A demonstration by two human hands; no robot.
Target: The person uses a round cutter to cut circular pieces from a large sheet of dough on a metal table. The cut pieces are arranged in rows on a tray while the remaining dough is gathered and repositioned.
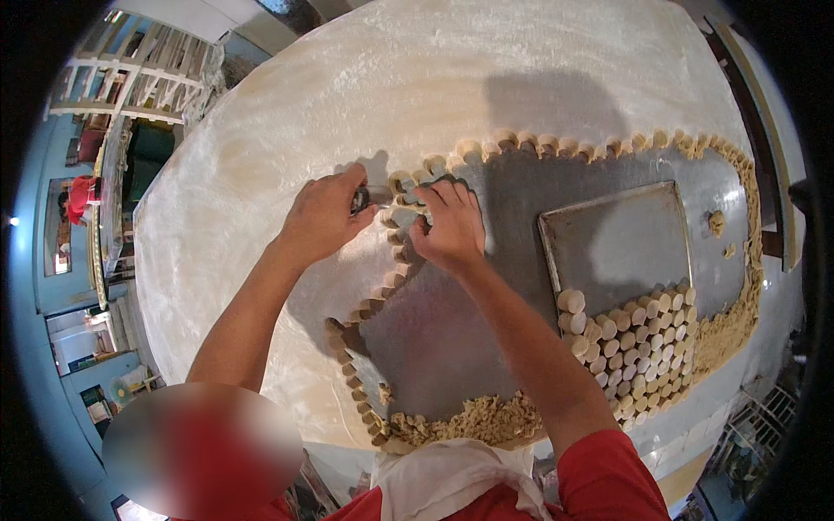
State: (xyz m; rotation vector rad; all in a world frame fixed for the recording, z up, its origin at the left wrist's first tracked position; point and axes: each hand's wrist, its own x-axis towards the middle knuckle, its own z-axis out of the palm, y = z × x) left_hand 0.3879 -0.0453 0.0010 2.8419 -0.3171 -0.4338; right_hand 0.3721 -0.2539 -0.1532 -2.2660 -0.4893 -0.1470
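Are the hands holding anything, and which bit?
The left hand holds a small round tool, thumb and fingers around one end. The right hand is at the edge of the dough; whether it holds anything cannot be told.

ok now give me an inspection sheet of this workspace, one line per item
Surface: grey metal tabletop, partly under a pale dough sheet with scalloped edge
Work things: metal tray, pale dough rounds packed toward its near end
Clutter: crumbly dough scraps along the near and right edges
Hands: left hand grips a small round tool; right hand at the scalloped edge, hold unclear
Cables: nothing seen
Surroundings: wooden rack far left, person in red at left
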